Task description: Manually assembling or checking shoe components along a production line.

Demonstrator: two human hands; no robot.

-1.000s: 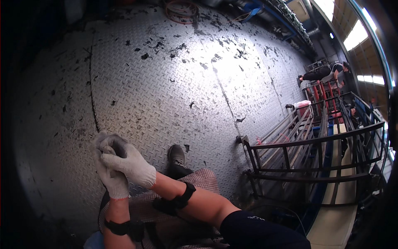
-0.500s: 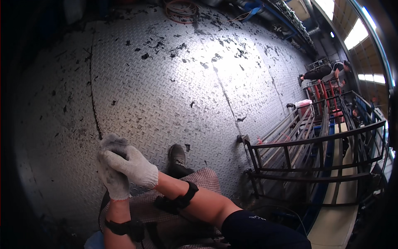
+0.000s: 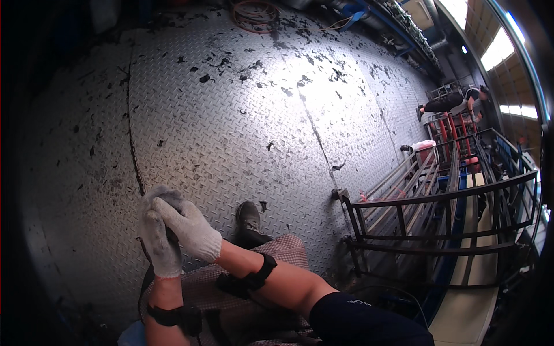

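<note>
My left hand (image 3: 160, 248), in a grey-white knitted work glove, is held upright in front of my lap at the lower left. My right hand (image 3: 196, 232), gloved the same way, reaches across and lies against it. Both hands are closed, with the fingers bent over each other. A dark patch shows between the palms; whether it is a thing or only shadow I cannot make out. The right fingertips are hidden behind the left hand's fingers. Black straps (image 3: 262, 272) circle both forearms.
Below lies a steel tread-plate floor (image 3: 190, 132) strewn with black scraps. A dark metal rack (image 3: 438, 239) with long bars stands at the right, beside a cream belt (image 3: 470, 311). A person (image 3: 450, 101) bends over red frames farther off. A coiled hose (image 3: 254, 16) lies at the far edge.
My right hand has shifted slightly against the left, its thumb and fingers now curling higher over the left hand. The hands stay pressed together, and the view has barely moved.
</note>
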